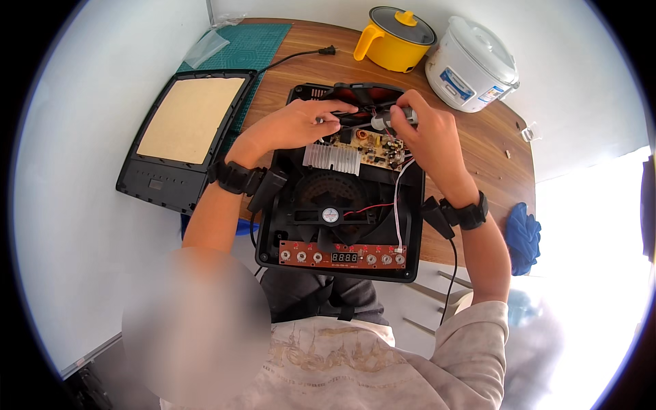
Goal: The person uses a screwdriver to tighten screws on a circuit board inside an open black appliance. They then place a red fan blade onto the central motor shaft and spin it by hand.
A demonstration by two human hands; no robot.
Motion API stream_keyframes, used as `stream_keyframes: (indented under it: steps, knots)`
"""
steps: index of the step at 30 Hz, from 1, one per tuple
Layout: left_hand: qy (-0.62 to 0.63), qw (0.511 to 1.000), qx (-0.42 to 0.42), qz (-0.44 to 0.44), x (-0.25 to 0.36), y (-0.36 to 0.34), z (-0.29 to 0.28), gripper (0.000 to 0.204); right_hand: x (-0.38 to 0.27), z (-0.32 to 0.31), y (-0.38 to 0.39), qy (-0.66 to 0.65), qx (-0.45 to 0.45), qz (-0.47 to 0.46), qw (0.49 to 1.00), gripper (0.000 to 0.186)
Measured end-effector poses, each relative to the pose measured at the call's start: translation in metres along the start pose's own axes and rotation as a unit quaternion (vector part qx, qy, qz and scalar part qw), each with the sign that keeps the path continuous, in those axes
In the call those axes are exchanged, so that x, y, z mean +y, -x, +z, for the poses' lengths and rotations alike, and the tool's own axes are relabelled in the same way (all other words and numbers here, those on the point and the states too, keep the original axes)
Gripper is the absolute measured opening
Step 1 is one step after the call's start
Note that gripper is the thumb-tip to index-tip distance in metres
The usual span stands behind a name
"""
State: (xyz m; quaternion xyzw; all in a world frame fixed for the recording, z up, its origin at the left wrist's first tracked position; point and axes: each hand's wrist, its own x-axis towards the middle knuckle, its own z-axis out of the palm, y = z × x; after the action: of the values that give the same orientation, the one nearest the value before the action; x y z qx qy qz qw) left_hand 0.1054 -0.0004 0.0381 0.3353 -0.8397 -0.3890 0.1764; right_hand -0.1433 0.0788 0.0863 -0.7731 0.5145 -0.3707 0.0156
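Observation:
An opened induction cooker base (270, 232) rests at the table's near edge. Its dark round coil (376, 92) leans up at the back, tilted. My left hand (297, 123) has its fingers and thumb on the coil's lower edge, partly hiding it. In my right hand (434, 137) is a grey-handled screwdriver (383, 121), its thin shaft pointing left toward the coil's underside; the tip is hidden. Just below the hands sit a circuit board (377, 152) and a silver heat sink (333, 159). Nearer me are a black fan (331, 215) and a red-brown control board (342, 257).
Left of the base lies the black top cover (160, 184) with a beige sheet, partly on a green cutting mat (263, 41). A power plug (326, 50), yellow pot (396, 48) and white rice cooker (471, 65) stand farther back. Blue cloth (523, 239) hangs at the right edge.

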Motion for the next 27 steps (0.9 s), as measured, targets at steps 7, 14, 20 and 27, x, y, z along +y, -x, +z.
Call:
stream_keyframes:
  steps: [7, 14, 20, 27]
  knots:
    - [0.005, 1.000, -0.003, 0.002, 0.004, 0.000, -0.001, 0.042, -0.011, -0.001, -0.002, 0.094, -0.028, -0.079, 0.992, 0.016]
    - [-0.028, 0.999, 0.008, 0.019, 0.008, -0.002, 0.001, 0.039, -0.026, -0.004, -0.037, 0.116, -0.158, -0.159, 0.968, 0.017]
    - [-0.115, 0.993, 0.011, 0.016, 0.015, -0.009, -0.002, 0.027, -0.048, -0.009, -0.049, 0.122, -0.176, -0.141, 0.967, 0.020]
    - [-0.096, 0.993, 0.057, 0.034, 0.008, -0.008, 0.003, 0.031, -0.043, -0.003, -0.051, 0.029, -0.160, -0.133, 0.978, 0.024]
